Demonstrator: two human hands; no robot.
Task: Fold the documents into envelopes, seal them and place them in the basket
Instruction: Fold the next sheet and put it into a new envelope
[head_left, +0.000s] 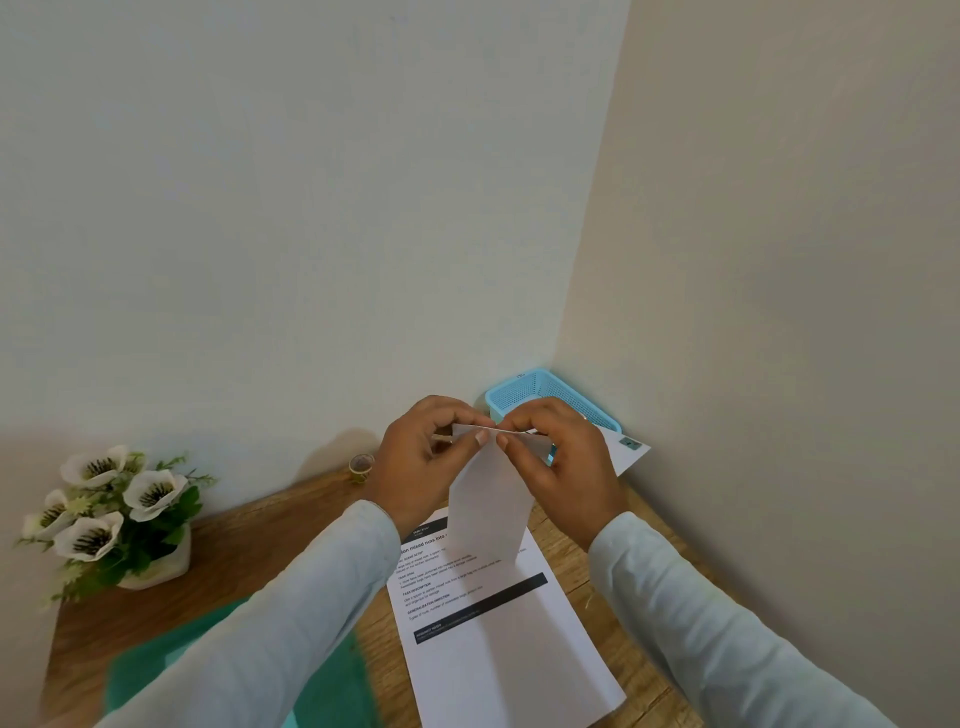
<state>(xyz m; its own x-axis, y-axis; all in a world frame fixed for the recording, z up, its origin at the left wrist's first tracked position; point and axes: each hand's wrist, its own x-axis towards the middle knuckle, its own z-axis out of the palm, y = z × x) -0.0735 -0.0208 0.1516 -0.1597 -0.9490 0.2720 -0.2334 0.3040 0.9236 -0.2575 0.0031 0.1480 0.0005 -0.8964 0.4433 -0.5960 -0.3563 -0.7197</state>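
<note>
A white envelope (488, 506) hangs upright in the air above the desk, its top flap pinched from both sides. My left hand (418, 460) grips the flap's left end and my right hand (569, 460) grips its right end, thumbs meeting at the middle. Under it a printed document (493, 629) lies flat on the wooden desk (234, 540). The light blue basket (540, 392) stands in the wall corner behind my hands. Another white envelope with a stamp (626, 449) leans at the basket's right side, partly hidden by my right hand.
A pot of white artificial flowers (111, 519) stands at the desk's left. A green folder or mat (228, 660) lies under my left sleeve. A small tape roll (361, 466) sits by the back wall. Walls close the desk at the back and right.
</note>
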